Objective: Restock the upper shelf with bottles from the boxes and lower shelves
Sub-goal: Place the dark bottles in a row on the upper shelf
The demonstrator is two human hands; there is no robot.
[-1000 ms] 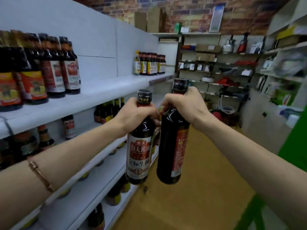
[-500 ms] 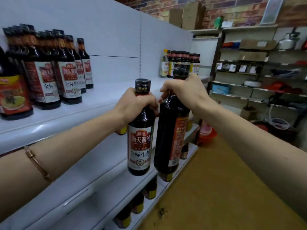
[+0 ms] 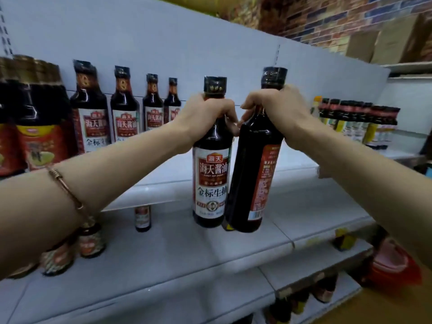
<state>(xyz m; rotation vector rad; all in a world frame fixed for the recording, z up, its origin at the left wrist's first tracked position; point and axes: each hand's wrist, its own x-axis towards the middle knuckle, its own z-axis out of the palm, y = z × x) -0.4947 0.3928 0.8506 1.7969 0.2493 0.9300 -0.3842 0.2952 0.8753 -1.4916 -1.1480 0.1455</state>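
Observation:
My left hand grips the neck of a dark soy sauce bottle whose white and red label faces me. My right hand grips the neck of a second dark bottle, turned so its red back label shows. Both bottles hang upright, side by side and touching, in front of the white upper shelf. A row of matching soy sauce bottles stands on that shelf to the left.
Larger red-labelled bottles stand at the shelf's far left, and a group of dark bottles at its far right. Lower shelves carry small jars and a small bottle. A red basin sits on the floor, lower right.
I have turned to face the shelves and moved closer. Both hands have risen with their bottles, which now hang level with the upper shelf.

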